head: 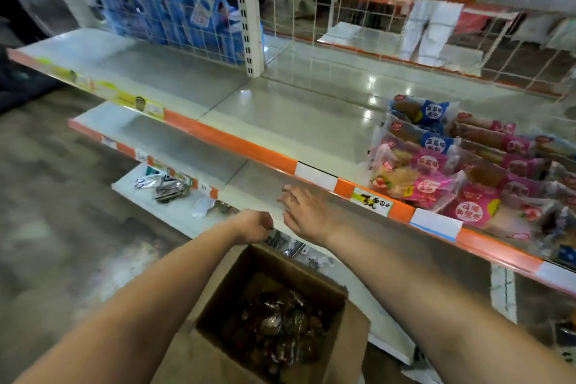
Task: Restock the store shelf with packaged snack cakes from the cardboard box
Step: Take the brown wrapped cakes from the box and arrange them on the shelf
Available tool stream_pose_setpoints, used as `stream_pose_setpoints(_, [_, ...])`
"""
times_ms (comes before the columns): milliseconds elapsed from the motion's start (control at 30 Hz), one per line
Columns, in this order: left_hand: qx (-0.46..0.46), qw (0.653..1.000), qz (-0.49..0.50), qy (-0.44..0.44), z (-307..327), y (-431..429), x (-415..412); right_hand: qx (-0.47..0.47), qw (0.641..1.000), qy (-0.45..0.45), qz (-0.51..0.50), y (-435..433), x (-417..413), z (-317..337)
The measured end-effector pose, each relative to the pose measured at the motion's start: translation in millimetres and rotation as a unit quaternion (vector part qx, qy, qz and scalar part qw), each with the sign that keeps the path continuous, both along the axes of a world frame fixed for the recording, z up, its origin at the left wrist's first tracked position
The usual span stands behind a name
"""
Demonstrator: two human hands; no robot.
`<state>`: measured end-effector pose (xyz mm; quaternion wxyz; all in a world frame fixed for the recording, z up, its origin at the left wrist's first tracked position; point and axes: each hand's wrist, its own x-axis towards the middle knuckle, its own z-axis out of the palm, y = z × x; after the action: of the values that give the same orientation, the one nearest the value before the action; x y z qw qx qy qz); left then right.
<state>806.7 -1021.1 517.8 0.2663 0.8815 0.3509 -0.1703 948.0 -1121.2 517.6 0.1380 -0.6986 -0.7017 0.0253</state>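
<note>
An open cardboard box (338, 349) stands on the floor below my arms, with several dark brown wrapped snack cakes (277, 318) inside. My left hand (254, 226) hangs just beyond the box's far edge with its fingers curled downward. Silvery packets (277, 239) lie on the bottom shelf (162, 215) right under its fingertips; whether it grips one is hidden. My right hand (304, 209) is beside it, fingers spread and holding nothing, reaching in under the orange-edged middle shelf (237, 146).
Pink and blue bread packs (436, 165) fill the right end of the middle shelf. A few silver packets (163, 185) lie at the left of the bottom shelf. Blue packages (174, 15) hang behind a wire grid. Grey floor lies to the left.
</note>
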Motion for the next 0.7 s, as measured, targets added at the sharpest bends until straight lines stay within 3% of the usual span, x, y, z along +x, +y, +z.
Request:
stream_pose_setpoints(267, [-0.081, 0.991, 0.078, 0.07, -56, -10, -59, -0.082, 0.993, 0.065, 0.048, 0, -41, -49])
stream_pose_setpoints(467, [-0.123, 0.982, 0.083, 0.117, -104, -40, -61, -0.176, 0.981, 0.075, 0.042, -19, -39, -90])
stream_pose_setpoints(700, [-0.163, 0.97, 0.116, 0.136, -130, -92, -68, -0.214, 0.97, 0.091, 0.067, -46, -35, -130])
